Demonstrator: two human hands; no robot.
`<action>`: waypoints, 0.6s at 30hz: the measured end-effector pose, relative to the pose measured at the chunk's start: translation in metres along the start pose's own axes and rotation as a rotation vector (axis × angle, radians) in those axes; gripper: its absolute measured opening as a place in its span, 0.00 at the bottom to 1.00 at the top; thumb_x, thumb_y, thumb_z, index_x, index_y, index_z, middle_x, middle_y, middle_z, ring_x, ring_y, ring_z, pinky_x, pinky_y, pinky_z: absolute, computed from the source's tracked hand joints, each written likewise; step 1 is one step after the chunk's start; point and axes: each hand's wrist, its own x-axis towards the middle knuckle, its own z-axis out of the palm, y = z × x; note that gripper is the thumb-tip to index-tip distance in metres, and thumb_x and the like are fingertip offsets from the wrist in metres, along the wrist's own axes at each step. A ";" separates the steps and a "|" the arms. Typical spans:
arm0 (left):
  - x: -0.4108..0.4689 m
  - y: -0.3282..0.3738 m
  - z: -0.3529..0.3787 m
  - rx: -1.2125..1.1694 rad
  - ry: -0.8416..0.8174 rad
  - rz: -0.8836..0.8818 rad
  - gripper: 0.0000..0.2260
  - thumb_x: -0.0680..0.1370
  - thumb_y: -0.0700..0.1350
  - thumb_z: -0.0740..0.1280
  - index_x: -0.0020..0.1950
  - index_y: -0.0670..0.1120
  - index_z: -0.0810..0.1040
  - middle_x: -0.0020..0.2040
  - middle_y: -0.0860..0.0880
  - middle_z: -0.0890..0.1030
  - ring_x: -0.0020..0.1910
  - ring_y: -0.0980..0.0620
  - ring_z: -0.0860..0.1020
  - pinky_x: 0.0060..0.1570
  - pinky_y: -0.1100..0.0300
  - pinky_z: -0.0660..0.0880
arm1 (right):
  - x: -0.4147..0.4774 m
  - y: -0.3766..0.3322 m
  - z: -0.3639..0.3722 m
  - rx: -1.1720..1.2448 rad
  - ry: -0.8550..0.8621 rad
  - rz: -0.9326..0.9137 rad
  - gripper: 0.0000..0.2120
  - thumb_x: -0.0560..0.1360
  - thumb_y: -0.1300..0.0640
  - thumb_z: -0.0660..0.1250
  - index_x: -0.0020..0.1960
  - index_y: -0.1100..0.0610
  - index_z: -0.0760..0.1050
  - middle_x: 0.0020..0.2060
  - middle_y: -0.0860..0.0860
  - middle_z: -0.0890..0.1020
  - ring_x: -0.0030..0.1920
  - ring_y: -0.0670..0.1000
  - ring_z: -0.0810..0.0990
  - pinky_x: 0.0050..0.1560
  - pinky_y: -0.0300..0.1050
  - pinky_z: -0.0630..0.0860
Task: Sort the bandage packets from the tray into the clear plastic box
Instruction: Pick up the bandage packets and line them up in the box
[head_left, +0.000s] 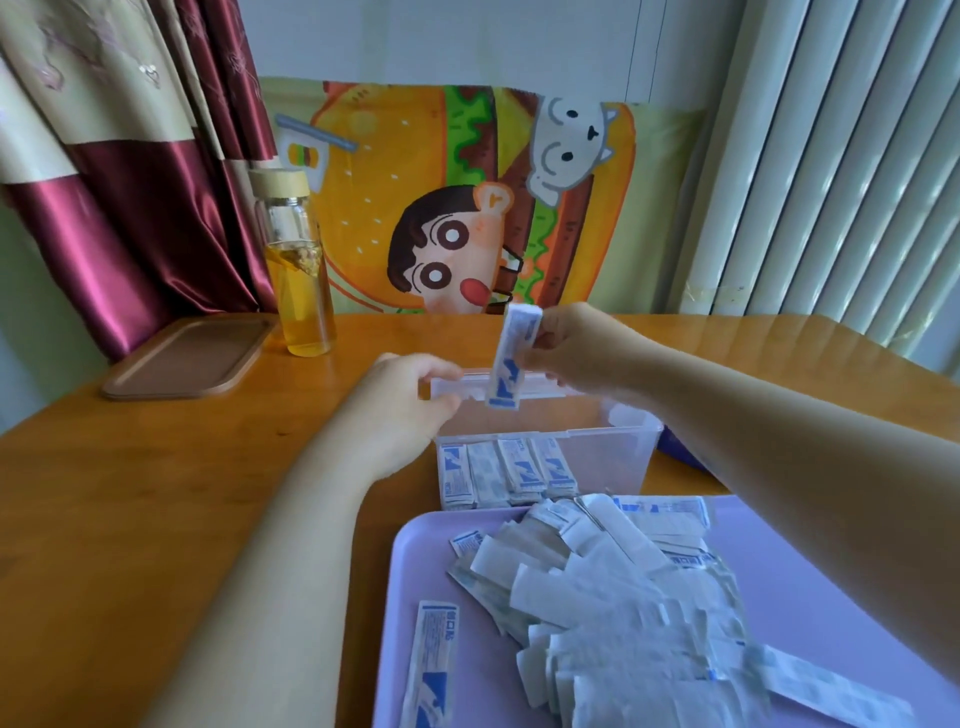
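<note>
**gauze_gal:** ok, where's the packet sitting relative to the grip?

**tidybox42:** It's right in it. The right hand (561, 348) pinches one bandage packet (511, 358) near its top end, thumb and fingers closed on it. The packet hangs almost straight down from the pinch, long axis upright and tipped just a little. Its lower end dangles in front of the far rim of the clear plastic box (623, 431).

**gauze_gal:** and the other hand?

**tidybox42:** The left hand (410, 400) is just left of and below the pinch, fingers curled onto the box's far-left rim, looks like it's steadying it. It's a bit blurry, so I can't say exactly how the fingers wrap.

**gauze_gal:** so what does the drop depend on?

**tidybox42:** My guess is direction. The row of packets (509, 470) already filed in the box stands below the pinch and closer to the person, against the near wall. So the held one has to come down and back toward the body, staying upright so it slots in beside them. The right hand is the one on the job. The tray (415, 577) and its pile (613, 597) are nearer the body again, well below the grip, so plenty left to sort.
</note>
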 end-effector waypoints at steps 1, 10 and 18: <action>0.000 -0.004 0.000 0.056 -0.017 -0.032 0.12 0.80 0.49 0.62 0.63 0.56 0.75 0.67 0.51 0.68 0.56 0.54 0.71 0.50 0.62 0.66 | 0.007 0.002 0.008 -0.057 -0.062 0.052 0.11 0.77 0.57 0.64 0.54 0.63 0.78 0.42 0.57 0.82 0.34 0.50 0.73 0.32 0.39 0.68; 0.004 -0.012 -0.001 0.072 -0.192 -0.051 0.11 0.80 0.46 0.62 0.60 0.50 0.79 0.56 0.52 0.78 0.50 0.54 0.75 0.49 0.60 0.73 | 0.045 -0.011 0.062 0.092 -0.476 0.428 0.17 0.75 0.63 0.67 0.62 0.64 0.69 0.55 0.57 0.76 0.54 0.56 0.76 0.58 0.45 0.72; 0.004 -0.015 -0.001 0.092 -0.210 -0.041 0.12 0.80 0.46 0.60 0.59 0.51 0.79 0.53 0.52 0.77 0.49 0.51 0.75 0.47 0.58 0.74 | 0.045 -0.019 0.072 -0.182 -0.545 0.339 0.22 0.75 0.58 0.68 0.67 0.60 0.68 0.52 0.54 0.79 0.56 0.52 0.79 0.59 0.43 0.74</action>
